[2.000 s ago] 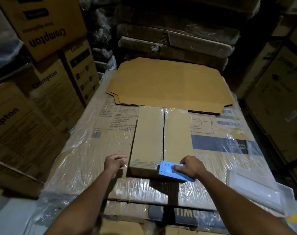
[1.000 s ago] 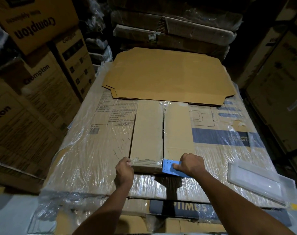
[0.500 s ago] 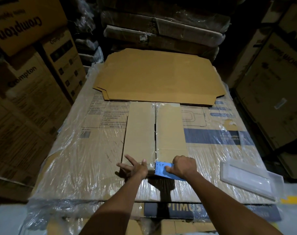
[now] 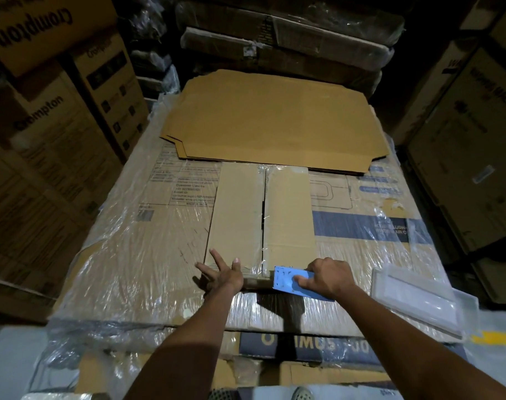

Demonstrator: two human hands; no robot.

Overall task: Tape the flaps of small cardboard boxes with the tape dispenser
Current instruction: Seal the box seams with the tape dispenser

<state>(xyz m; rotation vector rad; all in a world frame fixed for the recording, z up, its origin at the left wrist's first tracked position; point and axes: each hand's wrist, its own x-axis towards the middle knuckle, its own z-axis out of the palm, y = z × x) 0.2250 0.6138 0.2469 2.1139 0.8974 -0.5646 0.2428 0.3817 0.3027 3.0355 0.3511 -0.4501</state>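
Head view: right hand [image 4: 327, 277] fingers grip dispenser [image 4: 289, 281] at box [image 4: 260, 215] edge (left hand [image 4: 221, 274] fingers splayed).

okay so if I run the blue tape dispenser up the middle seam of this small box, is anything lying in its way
Nothing visible blocks it. The seam lies bare up to the box's far edge. The left hand presses the left flap beside the seam, not across it. The right hand holds the tape dispenser at the near end.

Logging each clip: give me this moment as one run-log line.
stage: taping near end of seam | left hand: fingers spread, pressing small box | right hand: grips blue tape dispenser at box edge
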